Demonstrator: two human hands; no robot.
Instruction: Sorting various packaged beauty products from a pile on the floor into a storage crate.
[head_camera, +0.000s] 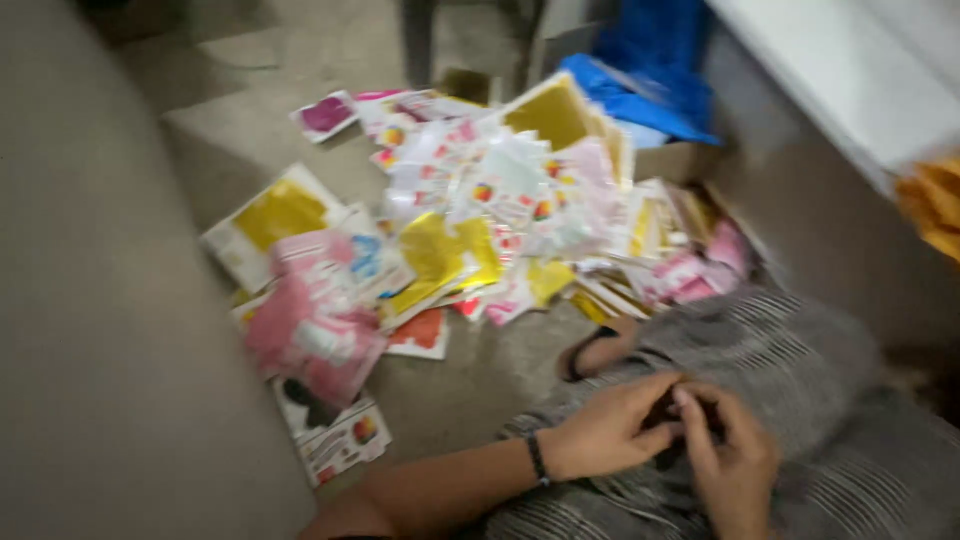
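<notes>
The scattered packets (480, 210) look like glossy printed plastic or paper, some with shiny yellow foil-like faces. The floor (110, 330) is matt and smooth, and the striped garment (800, 370) is soft woven cloth. The blue bag (640, 90) looks like slick plastic.

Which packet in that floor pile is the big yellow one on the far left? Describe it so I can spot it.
Start at the heap of flat packets spread on the grey floor ahead of the hands. Go to its left edge: the packet lies tilted there, white-bordered with a large plain yellow panel, just above the pink packets.
</notes>
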